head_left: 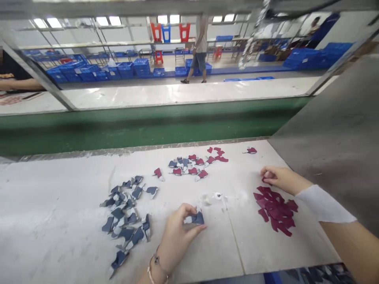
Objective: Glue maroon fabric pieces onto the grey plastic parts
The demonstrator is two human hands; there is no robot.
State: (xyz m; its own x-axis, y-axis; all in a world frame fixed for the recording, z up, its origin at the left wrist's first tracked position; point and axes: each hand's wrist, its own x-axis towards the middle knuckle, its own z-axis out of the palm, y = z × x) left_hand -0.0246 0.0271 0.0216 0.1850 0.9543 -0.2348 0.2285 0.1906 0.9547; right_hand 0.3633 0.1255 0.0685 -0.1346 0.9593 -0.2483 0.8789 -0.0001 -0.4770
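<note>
My left hand (182,232), with a bracelet at the wrist, is closed on a small blue-grey piece with white parts (197,217), shaped like a tiny shoe. Thumb and fingers pinch it just above the white table. Over at the right, my right hand (280,179) pinches a small dark red piece (264,179), mostly covered by the fingers. Right below that hand lies a heap of flat dark red cut pieces (275,209). Left of my left hand, several blue-grey and white pieces (126,215) lie in a loose pile.
Joined red, blue-grey and white pieces (192,170) lie mid-table, with flat red scraps (220,153) behind. One red-topped piece (251,150) sits apart. A green belt (177,124) crosses beyond the table (59,197). A metal panel (334,126) bounds the right. A person (200,51) stands far back.
</note>
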